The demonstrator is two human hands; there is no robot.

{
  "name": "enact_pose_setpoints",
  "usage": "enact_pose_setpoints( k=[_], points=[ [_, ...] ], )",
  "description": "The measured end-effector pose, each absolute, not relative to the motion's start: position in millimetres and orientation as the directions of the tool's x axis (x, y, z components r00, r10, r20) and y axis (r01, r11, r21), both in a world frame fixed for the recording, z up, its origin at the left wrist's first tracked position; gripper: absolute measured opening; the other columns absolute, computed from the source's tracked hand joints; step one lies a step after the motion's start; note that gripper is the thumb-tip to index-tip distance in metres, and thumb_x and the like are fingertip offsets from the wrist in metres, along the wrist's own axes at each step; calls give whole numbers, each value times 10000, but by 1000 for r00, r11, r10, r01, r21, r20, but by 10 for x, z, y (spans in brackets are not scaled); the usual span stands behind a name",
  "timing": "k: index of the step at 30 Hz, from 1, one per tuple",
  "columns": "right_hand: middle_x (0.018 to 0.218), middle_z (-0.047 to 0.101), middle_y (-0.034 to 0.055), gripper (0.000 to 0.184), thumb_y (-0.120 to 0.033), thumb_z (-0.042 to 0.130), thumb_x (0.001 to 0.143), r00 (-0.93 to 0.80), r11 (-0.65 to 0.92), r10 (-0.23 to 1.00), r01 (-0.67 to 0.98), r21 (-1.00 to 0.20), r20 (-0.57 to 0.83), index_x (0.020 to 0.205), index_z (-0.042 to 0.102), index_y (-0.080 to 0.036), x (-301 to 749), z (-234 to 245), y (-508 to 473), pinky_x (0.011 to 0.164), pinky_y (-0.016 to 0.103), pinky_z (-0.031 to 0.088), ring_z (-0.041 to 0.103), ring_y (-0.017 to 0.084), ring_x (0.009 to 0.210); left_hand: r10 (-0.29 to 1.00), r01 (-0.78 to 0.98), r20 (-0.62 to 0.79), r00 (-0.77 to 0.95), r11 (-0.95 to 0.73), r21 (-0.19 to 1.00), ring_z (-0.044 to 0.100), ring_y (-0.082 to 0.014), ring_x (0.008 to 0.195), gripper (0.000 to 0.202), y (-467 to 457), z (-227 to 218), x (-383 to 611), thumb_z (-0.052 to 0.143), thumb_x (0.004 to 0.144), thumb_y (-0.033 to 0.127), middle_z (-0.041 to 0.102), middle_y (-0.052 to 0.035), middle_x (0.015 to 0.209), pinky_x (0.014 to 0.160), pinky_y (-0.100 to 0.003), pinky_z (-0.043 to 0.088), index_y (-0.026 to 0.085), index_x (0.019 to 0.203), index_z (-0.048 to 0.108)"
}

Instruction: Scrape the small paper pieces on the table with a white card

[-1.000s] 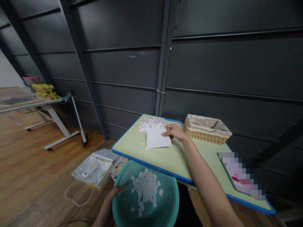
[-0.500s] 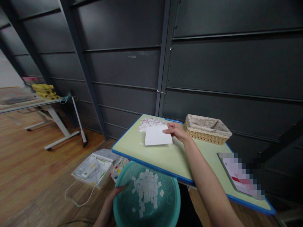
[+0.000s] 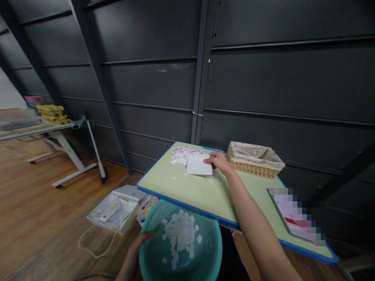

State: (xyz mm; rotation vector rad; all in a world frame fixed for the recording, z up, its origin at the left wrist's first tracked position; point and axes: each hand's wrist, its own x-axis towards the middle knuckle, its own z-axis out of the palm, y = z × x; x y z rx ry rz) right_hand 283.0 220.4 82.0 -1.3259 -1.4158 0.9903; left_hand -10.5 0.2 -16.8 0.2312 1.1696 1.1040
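My right hand pinches the right edge of a white sheet of paper, low over the pale green table. Just behind the sheet lies a pile of white and pinkish paper scraps, partly covered by it. Down in front of the table, my left hand grips the left rim of a green plastic basket, thumb inside. Small white paper pieces are heaped in that basket.
A wicker basket with a cloth lining stands at the table's back right. Nearer the right edge lies a flat, partly blurred tablet-like object. An open white box with a cable sits on the floor at left. A dark panelled wall rises behind.
The paper in my right hand has shifted slightly right and down toward the tabletop, looking smaller. My left hand stays on the green basket's rim. The view has shifted a little.
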Motion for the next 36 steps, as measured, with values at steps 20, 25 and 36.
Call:
enact_pose_setpoints(
  k=[20, 25, 36],
  points=[
    [469, 476, -62, 339, -299, 743, 502, -120, 58, 992, 110, -992, 45, 577, 427, -202, 2485, 773, 2094, 369, 197, 292, 447, 87, 398, 792, -545, -610, -6, 509, 667, 718, -250, 619, 208, 7, -220, -125, 667, 742, 253, 775, -76, 667, 657, -375, 569, 111, 893, 666],
    [438, 452, -68, 301, -286, 715, 517, -111, 51, 993, 173, -984, 32, 565, 431, -201, 2433, 744, 2083, 355, 194, 265, 438, 90, 380, 795, -543, -606, -22, 499, 675, 727, -271, 627, 174, 1, -211, -119, 664, 735, 244, 775, -80, 651, 631, -391, 578, 116, 853, 674],
    [424, 451, -73, 294, -277, 733, 513, -170, 39, 985, 192, -981, 6, 558, 454, -193, 2658, 842, 2107, 334, 202, 241, 407, 79, 345, 795, -554, -606, -40, 487, 675, 699, -236, 569, 143, 10, -273, -137, 677, 725, 249, 762, -69, 625, 609, -368, 564, 124, 794, 666]
  ],
)
